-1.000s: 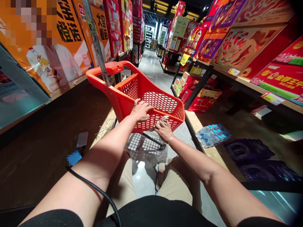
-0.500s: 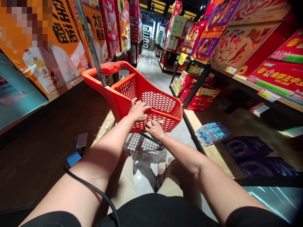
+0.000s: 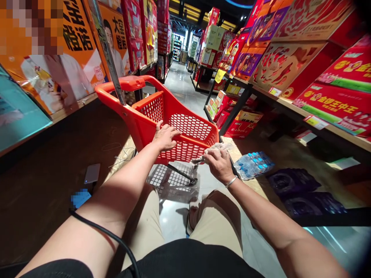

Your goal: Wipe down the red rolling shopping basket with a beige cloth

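Observation:
A red plastic shopping cart (image 3: pixel 145 129) with perforated basket walls stands in front of me, turned sideways across the aisle. My left hand (image 3: pixel 164 137) grips the top edge of its near side, the fingers hooked over the rim. At the basket's right-hand end, my right hand (image 3: pixel 219 164) is closed on a greyish-white rag (image 3: pixel 222 146). Part of the rag is hidden under the fingers, and its loose ends stick out on both sides. A metal pole (image 3: pixel 108 54) rises from the cart's handle end.
Shelves with red gift boxes (image 3: pixel 327 100) line the right side, orange cartons (image 3: pixel 81 50) the left. A pack of water bottles (image 3: pixel 253 165) lies on the low right shelf. A white device (image 3: pixel 92 173) with cables lies at lower left. The aisle floor (image 3: pixel 180 77) runs ahead.
My right hand has moved right, from the basket's near wall to past its end corner, and the rag now shows plainly. My left hand stays on the rim.

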`<act>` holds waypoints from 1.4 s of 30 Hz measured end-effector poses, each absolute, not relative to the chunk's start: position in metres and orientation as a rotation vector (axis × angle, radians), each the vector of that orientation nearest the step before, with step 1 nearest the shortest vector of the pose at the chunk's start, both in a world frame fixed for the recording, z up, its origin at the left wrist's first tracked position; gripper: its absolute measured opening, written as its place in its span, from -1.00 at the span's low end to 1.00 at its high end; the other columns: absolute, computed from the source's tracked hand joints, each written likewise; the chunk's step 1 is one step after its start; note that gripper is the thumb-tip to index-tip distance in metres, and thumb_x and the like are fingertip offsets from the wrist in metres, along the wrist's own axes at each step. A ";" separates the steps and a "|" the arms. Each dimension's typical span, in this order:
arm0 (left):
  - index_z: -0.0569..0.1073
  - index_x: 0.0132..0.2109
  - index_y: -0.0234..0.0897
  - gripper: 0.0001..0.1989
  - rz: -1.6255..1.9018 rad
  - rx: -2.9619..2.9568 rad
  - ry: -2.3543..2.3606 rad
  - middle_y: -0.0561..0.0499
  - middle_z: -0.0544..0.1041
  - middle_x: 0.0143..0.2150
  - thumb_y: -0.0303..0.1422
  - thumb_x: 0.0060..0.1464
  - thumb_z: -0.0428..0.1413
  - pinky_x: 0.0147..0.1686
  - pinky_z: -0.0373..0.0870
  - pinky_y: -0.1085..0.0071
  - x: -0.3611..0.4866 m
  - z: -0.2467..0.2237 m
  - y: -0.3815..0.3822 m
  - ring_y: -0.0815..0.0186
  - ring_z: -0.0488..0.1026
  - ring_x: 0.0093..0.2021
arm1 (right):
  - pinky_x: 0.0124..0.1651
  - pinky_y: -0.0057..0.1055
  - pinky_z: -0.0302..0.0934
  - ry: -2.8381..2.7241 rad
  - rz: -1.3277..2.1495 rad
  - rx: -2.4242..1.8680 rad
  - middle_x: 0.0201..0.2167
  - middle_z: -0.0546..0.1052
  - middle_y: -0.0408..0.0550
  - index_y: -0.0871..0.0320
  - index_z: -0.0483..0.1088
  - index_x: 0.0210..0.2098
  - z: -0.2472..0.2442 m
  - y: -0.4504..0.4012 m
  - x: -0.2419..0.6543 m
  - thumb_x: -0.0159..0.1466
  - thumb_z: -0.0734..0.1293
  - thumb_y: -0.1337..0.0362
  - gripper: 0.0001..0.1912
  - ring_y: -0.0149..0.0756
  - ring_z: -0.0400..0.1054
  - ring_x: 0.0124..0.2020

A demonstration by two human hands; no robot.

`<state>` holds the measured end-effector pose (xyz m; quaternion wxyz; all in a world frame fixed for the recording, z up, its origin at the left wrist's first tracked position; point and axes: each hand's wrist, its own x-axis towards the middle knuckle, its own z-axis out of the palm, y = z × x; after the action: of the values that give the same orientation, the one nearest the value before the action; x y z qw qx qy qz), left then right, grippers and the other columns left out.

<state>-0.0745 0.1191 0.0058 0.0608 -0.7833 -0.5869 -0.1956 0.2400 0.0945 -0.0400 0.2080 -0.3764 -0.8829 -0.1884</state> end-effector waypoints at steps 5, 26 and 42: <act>0.57 0.02 -0.02 -0.62 -0.604 -2.348 -1.777 0.01 0.56 -0.09 -0.28 0.04 0.10 0.41 -0.25 -0.10 -0.075 0.006 0.114 0.08 0.34 0.09 | 0.15 -0.06 0.19 -2.344 -0.289 -0.957 0.14 0.45 0.08 0.04 0.42 0.18 -0.036 0.129 0.227 0.24 0.31 0.44 -0.48 -0.03 0.26 0.08; 0.40 0.28 0.02 -0.42 -0.614 -2.585 -1.698 -0.02 0.45 0.21 -0.16 0.10 0.11 0.44 -0.55 -0.16 -0.022 -0.013 0.098 0.08 0.24 0.30 | 0.14 -0.17 0.29 -1.904 0.088 -1.079 0.01 0.53 0.01 0.06 0.37 0.09 -0.027 0.139 0.267 0.16 0.27 0.38 -0.51 -0.15 0.40 0.03; 0.42 0.27 0.01 -0.41 -0.588 -2.586 -1.743 -0.04 0.46 0.19 -0.11 0.07 0.15 0.43 -0.51 -0.20 -0.026 -0.010 0.100 0.02 0.26 0.27 | 0.30 0.00 0.18 -2.159 0.160 -1.021 0.27 0.26 0.20 0.13 0.40 0.17 -0.027 0.152 0.233 0.07 0.46 0.25 -0.35 0.04 0.19 0.30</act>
<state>-0.0258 0.1004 -0.0096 -0.0159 -0.8148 -0.5492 -0.1852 0.2335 0.1517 -0.0266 0.3651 -0.3970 -0.8397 0.0622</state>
